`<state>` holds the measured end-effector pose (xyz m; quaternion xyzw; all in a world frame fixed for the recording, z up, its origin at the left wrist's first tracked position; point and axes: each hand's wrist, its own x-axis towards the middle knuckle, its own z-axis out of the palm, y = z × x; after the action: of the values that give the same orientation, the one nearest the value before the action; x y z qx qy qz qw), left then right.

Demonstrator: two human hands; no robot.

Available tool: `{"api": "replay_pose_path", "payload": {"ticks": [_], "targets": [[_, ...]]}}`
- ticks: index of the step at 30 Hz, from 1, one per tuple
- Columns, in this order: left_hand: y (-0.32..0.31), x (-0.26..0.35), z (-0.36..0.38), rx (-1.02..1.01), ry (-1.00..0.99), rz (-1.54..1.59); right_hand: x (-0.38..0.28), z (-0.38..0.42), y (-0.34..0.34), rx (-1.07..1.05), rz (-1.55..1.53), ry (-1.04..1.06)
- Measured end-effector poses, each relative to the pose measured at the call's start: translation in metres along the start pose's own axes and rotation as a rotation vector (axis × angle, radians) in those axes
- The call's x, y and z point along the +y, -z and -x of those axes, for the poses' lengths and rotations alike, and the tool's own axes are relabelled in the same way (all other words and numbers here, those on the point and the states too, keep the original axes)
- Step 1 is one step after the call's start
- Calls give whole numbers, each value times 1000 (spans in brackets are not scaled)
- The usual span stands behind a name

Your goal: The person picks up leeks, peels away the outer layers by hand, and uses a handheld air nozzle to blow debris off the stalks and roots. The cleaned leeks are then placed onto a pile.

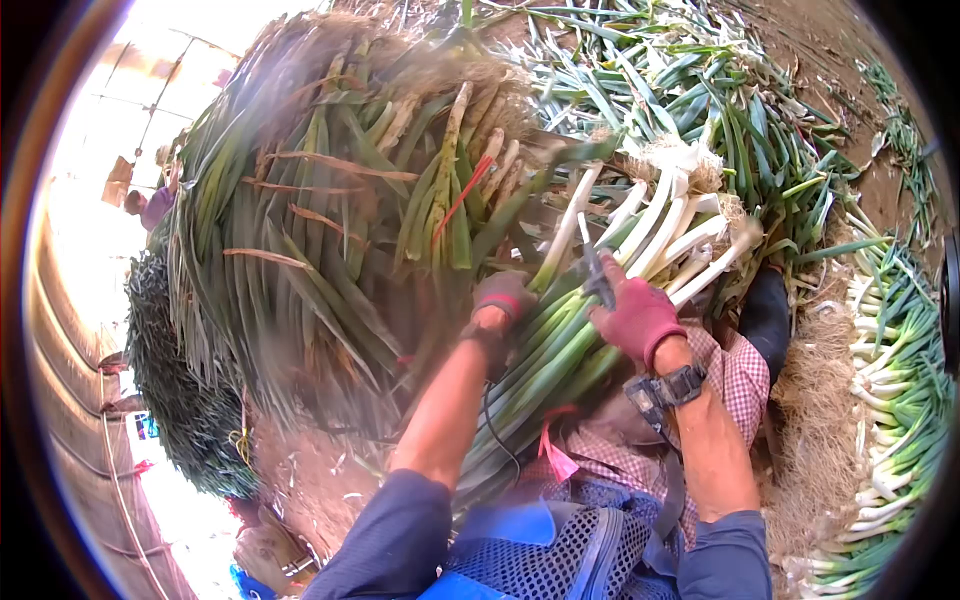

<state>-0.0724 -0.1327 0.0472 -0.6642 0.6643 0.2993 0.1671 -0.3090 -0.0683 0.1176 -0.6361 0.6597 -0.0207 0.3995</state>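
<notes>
My left hand (505, 297), in a red glove, is closed around a large green onion (562, 232) with a thick white shank. My red-gloved right hand (640, 308) grips a small knife (602, 282), its blade pointing up beside that shank. A bunch of green onions (690, 235) lies across my lap under both hands, white root ends at upper right and green leaves running down to the left. A pink ribbon (556, 458) hangs by the leaves. The left fingertips are partly hidden.
A tall heap of untrimmed green onions (330, 220) rises at left, partly blurred. Loose leaves (640, 70) cover the ground ahead. Cut roots (815, 410) lie at right beside a row of cleaned green onions (895, 400). Another person (158, 205) is partly visible at far left.
</notes>
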Motion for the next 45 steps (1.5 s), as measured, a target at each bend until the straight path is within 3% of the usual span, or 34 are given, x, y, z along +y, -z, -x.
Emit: {"api": "replay_pose_path", "payload": {"ticks": [5, 7, 8, 9, 13, 17, 19, 21, 25, 27, 28, 30, 33, 35, 37, 41, 43, 45], "targets": [[-20, -9, 11, 26, -124, 47, 1, 24, 8, -35, -33, 32], [-24, -5, 21, -163, -207, 77, -5, 36, 10, -109, -14, 123], [-29, -4, 31, -150, -297, 208, -1, 33, 5, -57, -50, 109], [-32, -3, 39, -214, -282, 238, 1, 31, 5, -32, -56, 45], [-19, 3, 63, -110, -263, 181, 12, 27, 1, 83, -129, -3], [42, -14, 51, 561, -230, 277, 18, 32, -8, 71, -135, 35], [88, -24, 32, 839, -161, 154, 17, 39, -14, 102, -238, 143], [115, -44, -7, 1063, -138, -51, 2, 48, -12, -3, -193, 95], [137, -46, -45, 891, 27, -132, -8, 55, -26, -13, -189, 208], [134, -43, -55, 703, 169, -20, -8, 54, -30, -38, -184, 259], [127, -45, -60, 701, 163, -23, -9, 53, -29, -35, -188, 254], [100, -58, -57, 386, -42, 601, -12, 53, -30, -69, -168, 296], [57, -51, -26, 315, -79, 522, -8, 44, -29, -31, -131, 199], [34, -48, -5, 111, -42, 442, -10, 46, -23, -84, -121, 168], [21, -42, 0, 140, 14, 359, -10, 46, -23, -139, -99, 250], [18, -32, 3, 214, 100, 294, -21, 35, -7, -173, -79, 49], [13, -38, -5, 259, 136, 299, -12, 33, -22, -181, -132, 132], [10, -46, -15, 303, 170, 303, -10, 35, -35, -223, -216, 362]]}}
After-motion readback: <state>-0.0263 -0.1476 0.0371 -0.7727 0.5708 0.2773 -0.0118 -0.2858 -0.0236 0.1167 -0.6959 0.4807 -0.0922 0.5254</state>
